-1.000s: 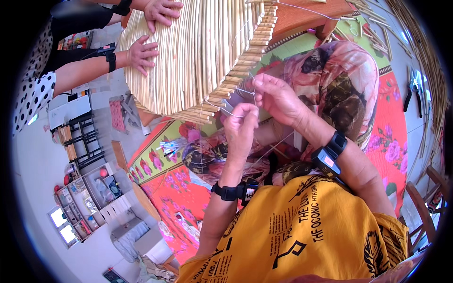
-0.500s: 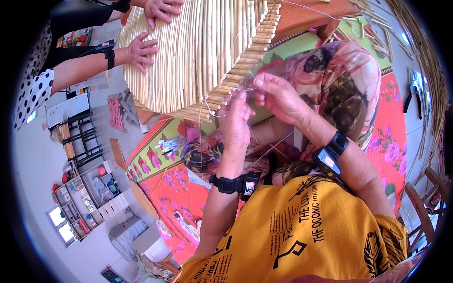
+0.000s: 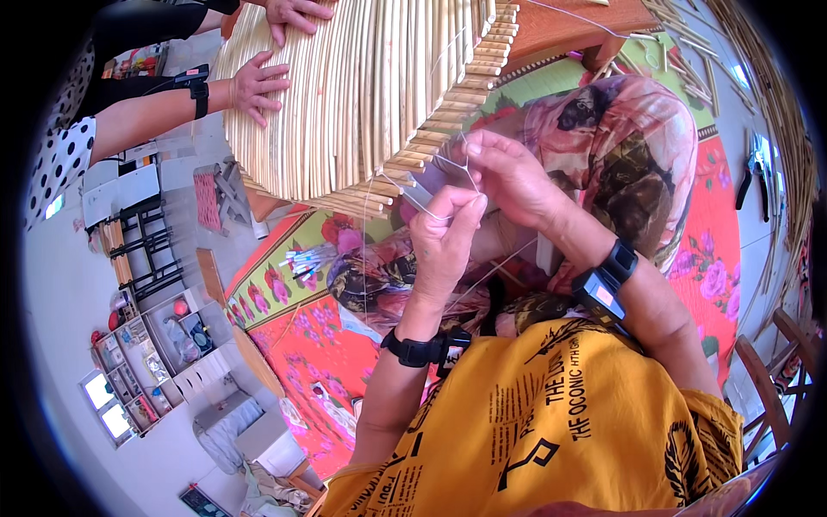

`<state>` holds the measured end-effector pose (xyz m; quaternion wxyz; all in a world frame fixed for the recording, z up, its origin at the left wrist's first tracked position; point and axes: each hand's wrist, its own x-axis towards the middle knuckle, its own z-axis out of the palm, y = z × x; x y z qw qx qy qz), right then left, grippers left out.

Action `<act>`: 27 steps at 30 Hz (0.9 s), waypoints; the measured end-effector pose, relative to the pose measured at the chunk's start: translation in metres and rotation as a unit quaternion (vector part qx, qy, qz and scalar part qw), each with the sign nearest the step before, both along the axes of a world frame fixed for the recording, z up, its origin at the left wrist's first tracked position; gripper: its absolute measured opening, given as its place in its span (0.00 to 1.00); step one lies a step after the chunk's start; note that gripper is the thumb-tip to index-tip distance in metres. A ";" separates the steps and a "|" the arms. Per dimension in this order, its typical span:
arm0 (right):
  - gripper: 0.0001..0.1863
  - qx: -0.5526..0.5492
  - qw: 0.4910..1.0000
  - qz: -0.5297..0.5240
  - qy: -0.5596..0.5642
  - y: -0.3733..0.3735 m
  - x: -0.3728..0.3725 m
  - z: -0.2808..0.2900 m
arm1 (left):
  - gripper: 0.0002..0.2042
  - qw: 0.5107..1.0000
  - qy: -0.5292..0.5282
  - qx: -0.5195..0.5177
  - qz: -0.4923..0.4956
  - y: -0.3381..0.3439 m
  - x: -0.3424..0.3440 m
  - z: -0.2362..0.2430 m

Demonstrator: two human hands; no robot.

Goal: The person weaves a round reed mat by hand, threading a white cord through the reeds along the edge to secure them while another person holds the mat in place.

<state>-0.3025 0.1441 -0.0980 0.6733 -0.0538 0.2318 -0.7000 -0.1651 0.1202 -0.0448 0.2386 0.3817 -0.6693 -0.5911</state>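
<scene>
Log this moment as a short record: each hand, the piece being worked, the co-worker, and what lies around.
Left hand: left hand, fingertips pinched on white string
Right hand: right hand, fingers pinched on string, above and to the right of the left
Piece: panel of pale stalks, crosswise stalk ends along its near edge
Co-worker: two hands spread on the panel
Floor: floral mat; black-handled pliers on tiles at right

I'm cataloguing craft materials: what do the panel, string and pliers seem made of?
Panel: plant stalks, perhaps reed, smooth with slight sheen; round cut ends line its edge.
String: thin white fibre, cotton or synthetic unclear; it curves loosely.
Pliers: dull black handles suggest plastic or rubber; head too small to judge.
</scene>
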 end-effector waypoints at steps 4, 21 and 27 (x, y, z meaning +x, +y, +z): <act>0.06 0.009 0.999 0.021 0.038 0.006 -0.003 0.006 | 0.03 0.999 -0.002 0.029 0.015 0.004 0.001 0.001; 0.03 0.001 0.961 -0.005 0.275 0.018 -0.011 0.015 | 0.05 0.949 0.117 0.233 0.175 -0.014 -0.017 0.001; 0.04 0.001 0.955 0.002 0.297 0.017 -0.009 0.013 | 0.05 0.944 0.132 0.252 0.169 -0.020 -0.017 -0.001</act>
